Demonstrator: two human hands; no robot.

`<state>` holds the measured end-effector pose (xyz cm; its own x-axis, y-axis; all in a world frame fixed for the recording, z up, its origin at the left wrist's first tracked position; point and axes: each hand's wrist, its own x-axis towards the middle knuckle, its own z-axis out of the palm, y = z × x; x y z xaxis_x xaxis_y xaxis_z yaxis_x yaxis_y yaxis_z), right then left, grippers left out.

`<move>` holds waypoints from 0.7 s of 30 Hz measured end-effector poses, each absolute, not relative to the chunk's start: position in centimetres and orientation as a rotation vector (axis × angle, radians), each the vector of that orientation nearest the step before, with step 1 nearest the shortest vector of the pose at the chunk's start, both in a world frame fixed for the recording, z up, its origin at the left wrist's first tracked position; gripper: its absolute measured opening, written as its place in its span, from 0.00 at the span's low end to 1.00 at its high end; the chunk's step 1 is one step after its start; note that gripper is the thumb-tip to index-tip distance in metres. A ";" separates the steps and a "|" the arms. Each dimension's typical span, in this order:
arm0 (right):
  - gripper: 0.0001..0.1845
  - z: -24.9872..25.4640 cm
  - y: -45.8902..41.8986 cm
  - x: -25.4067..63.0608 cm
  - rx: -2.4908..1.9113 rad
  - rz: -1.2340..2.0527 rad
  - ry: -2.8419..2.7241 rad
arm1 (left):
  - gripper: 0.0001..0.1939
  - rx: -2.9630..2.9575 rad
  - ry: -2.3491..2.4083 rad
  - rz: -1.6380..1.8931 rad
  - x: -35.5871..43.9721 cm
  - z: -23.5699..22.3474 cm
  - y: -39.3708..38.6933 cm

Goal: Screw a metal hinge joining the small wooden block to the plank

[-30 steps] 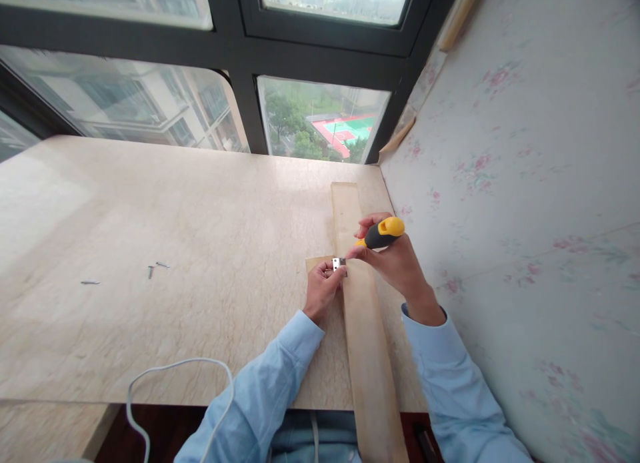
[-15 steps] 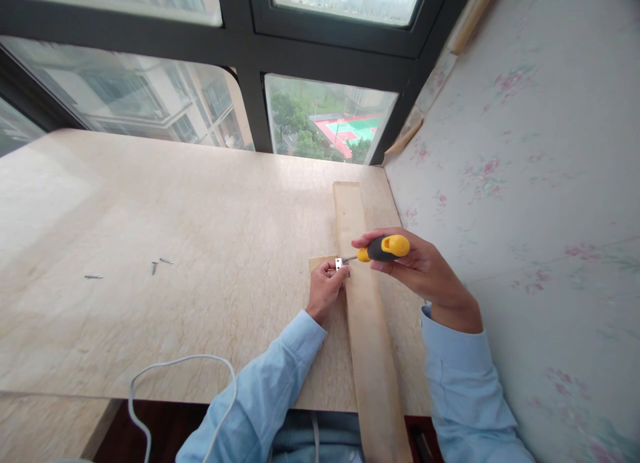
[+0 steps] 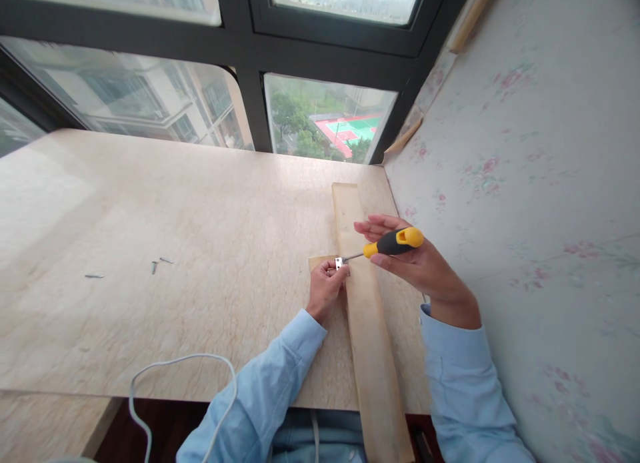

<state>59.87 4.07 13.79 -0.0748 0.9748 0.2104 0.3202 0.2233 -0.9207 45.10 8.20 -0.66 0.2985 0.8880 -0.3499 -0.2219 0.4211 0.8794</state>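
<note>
My right hand (image 3: pixel 427 266) holds a yellow-and-black screwdriver (image 3: pixel 393 242) between thumb and palm, its fingers stretched out along the far side. The screwdriver's shaft slants down left to a small silver metal bracket (image 3: pixel 339 263), perhaps a hinge. My left hand (image 3: pixel 324 291) pinches this bracket against the edge of a long wooden board (image 3: pixel 373 343). A shorter piece of wood (image 3: pixel 319 261) shows beside the board, partly hidden by my left hand. Whether the tip sits in a screw is too small to tell.
Three loose screws (image 3: pixel 155 267) lie to the left on the marble-patterned surface (image 3: pixel 225 249). A white cable (image 3: pixel 185 357) loops over its front edge by my left sleeve. The papered wall (image 3: pixel 525 183) stands close on the right, with a dark-framed window (image 3: pixel 320 49) behind.
The screwdriver handle has tipped to the right and turned a little. My right fingers have opened out from around it. My left hand and the bracket stay in place.
</note>
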 end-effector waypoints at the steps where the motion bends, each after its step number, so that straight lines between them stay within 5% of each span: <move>1: 0.26 14.0 3.9 60.0 -1.251 0.955 -1.591 | 0.16 0.824 0.990 0.863 45.1 -0.6 8.2; 7: 0.18 14.0 3.9 59.8 -1.331 0.825 -1.512 | 0.16 0.819 0.993 0.868 45.1 -0.5 8.2; 12: 0.31 12.2 5.3 59.6 -1.552 0.412 -1.408 | 0.15 0.829 0.992 0.863 45.1 -0.6 8.2; 16: 0.43 11.6 5.6 60.3 -1.426 0.659 -1.522 | 0.15 0.821 0.976 0.863 45.1 -0.8 8.2; 21: 0.36 13.2 4.2 60.3 -1.186 1.004 -1.560 | 0.17 0.803 0.962 0.860 45.1 -0.9 8.2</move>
